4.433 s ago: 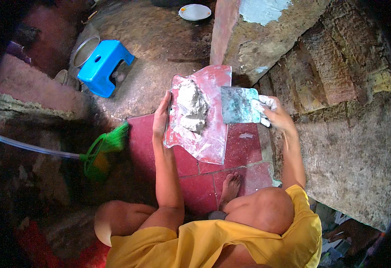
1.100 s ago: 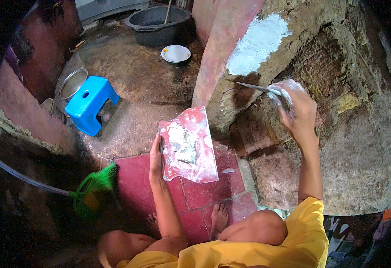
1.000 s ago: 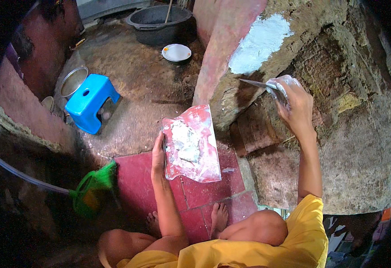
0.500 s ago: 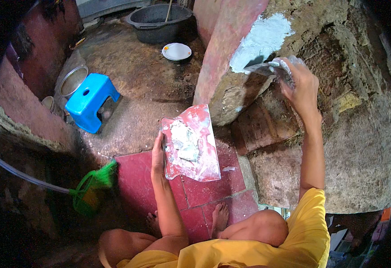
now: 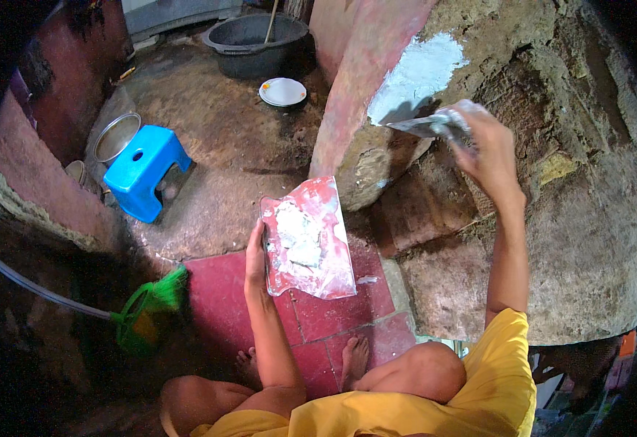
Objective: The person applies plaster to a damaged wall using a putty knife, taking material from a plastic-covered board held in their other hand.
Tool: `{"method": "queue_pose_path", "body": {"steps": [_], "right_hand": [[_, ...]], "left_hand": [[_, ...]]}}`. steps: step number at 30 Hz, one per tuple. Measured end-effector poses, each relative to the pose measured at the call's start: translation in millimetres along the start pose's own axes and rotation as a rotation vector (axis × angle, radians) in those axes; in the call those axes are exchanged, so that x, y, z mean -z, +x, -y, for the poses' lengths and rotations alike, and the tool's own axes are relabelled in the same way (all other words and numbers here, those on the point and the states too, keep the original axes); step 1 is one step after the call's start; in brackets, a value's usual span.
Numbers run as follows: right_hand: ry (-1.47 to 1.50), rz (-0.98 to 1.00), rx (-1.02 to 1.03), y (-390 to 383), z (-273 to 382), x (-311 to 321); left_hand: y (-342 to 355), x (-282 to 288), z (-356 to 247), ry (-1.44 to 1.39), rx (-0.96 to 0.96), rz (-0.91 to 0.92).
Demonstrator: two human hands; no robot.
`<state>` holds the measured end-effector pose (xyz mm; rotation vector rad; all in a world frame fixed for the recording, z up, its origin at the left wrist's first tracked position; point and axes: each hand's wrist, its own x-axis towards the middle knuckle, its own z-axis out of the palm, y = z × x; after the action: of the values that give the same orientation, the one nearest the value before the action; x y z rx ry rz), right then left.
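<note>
My left hand [image 5: 256,258] is closed on the left edge of a red board [image 5: 278,280] smeared with white. On the board sits a lump of white paste [image 5: 300,237]. My right hand [image 5: 489,146] grips a putty knife [image 5: 420,126], its thin blade pointing left, close to the lower edge of a patch of wet white plaster [image 5: 413,80]. That patch covers part of a rough, crumbling wall [image 5: 508,95]. Whether the blade touches the patch I cannot tell. The fingers of my right hand are coated with white.
Left on the floor stand a blue stool [image 5: 140,171] and a round metal pan [image 5: 116,135]. A dark tub [image 5: 253,54] with a stick and a white plate [image 5: 282,92] are farther back. A green broom [image 5: 158,295] lies near the red tiles [image 5: 220,295].
My right hand and the putty knife have shifted slightly, the blade now more visible and apart from its earlier place. The whole view has moved a little. The left hand still holds the board.
</note>
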<state>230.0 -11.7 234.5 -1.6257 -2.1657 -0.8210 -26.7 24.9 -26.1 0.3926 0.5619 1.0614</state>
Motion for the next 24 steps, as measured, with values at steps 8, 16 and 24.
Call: {"method": "queue_pose_path", "body": {"steps": [8, 16, 24], "right_hand": [[-0.083, -0.049, -0.018, 6, -5, -12], [-0.09, -0.173, -0.071, 14, -16, 16], [-0.072, 0.039, -0.013, 8, 8, -13]], "left_hand": [[6, 16, 8, -0.032, 0.0, 0.003], [1, 7, 5, -0.019, -0.003, -0.017], [0, 3, 0, 0.024, -0.011, -0.005]]}}
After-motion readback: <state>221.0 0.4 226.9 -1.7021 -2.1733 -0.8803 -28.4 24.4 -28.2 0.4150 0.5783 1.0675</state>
